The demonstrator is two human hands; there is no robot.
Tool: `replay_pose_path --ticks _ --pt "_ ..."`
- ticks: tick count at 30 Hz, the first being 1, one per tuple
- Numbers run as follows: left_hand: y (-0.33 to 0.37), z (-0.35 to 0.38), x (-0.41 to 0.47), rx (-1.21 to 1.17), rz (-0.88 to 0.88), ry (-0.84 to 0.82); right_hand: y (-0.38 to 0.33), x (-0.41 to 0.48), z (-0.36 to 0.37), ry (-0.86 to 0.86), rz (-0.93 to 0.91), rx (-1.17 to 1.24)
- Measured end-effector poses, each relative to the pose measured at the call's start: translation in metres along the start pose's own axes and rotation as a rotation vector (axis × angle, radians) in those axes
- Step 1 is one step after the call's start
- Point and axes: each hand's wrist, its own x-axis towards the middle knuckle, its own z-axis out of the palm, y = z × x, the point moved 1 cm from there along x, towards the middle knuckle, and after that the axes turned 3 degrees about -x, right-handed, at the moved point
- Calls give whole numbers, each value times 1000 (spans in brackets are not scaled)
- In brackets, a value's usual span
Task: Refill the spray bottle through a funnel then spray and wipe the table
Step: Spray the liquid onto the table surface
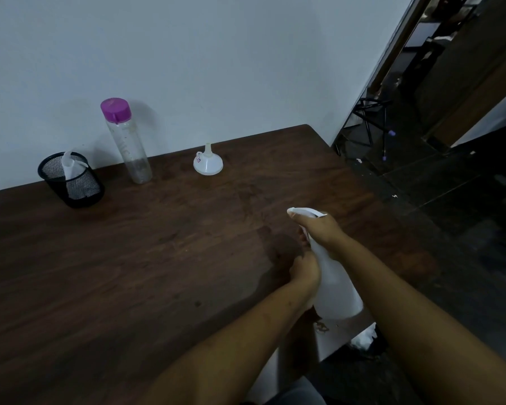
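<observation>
The spray bottle [333, 287] is held off the table [158, 258] at about 4 o'clock in the view, tilted with its nozzle pointing away toward 11 o'clock. The right hand [319, 229] is wrapped over the trigger head and neck, and the left hand [304, 270] curls round the upper body just below it, so both are holding the bottle. It looks like thin white plastic, probably light. Its walls are opaque, so how much liquid it holds cannot be told. A shell like that likely gives under a hard squeeze, so a firm grip low on the body with the other hand turning the collar seems the safest way to open it. Its smooth sides may turn slippery once wet. The funnel [208, 163] sits at 12 o'clock, wide mouth down and spout up. It is small, stiff and probably easy to tip, so it is best lifted by the spout or rim and steadied while pouring. The clear bottle [129, 141] with a purple cap stands at 11 o'clock, rigid and tall, and is best gripped mid-body. At 10 o'clock a black mesh cup [79, 188] holds something white, perhaps a wipe.
</observation>
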Motion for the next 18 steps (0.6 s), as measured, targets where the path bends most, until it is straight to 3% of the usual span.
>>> replay_pose_path --ticks 3,8,14,18 --pt "-2 2 3 -4 0 5 6 1 1 50 9 1" --pt "-3 7 0 -61 -34 -21 5 3 -7 -97 45 -25" --pt "3 12 3 -8 -2 -39 7 4 -9 150 28 30" --pt "4 19 0 -16 16 -43 10 9 -15 64 59 23"
